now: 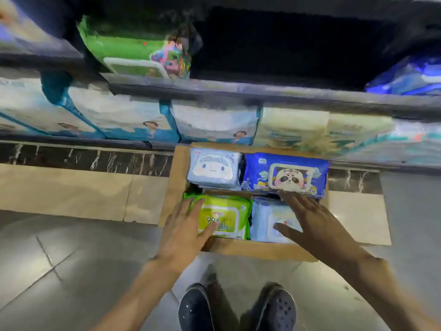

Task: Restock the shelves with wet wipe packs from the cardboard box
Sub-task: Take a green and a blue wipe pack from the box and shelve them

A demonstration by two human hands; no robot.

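Note:
An open cardboard box [174, 177] sits on the floor below the shelves, holding several wet wipe packs. A green pack [226, 217] lies front left, a pale blue pack [265, 218] front right, a light blue pack [214, 167] back left and a dark blue panda pack [286, 174] back right. My left hand [183, 228] rests flat with spread fingers on the green pack's left side. My right hand [307, 218] lies spread over the pale blue pack, its fingertips touching the panda pack's front edge. Neither hand grips anything.
Shelves [238, 91] rise behind the box. The lowest row holds large white-and-teal packs [119, 115] and yellowish packs [293, 130]. Above, a green pack [124, 48] stands beside a dark gap [286, 48]. My dark shoes [238, 309] stand on grey tiles.

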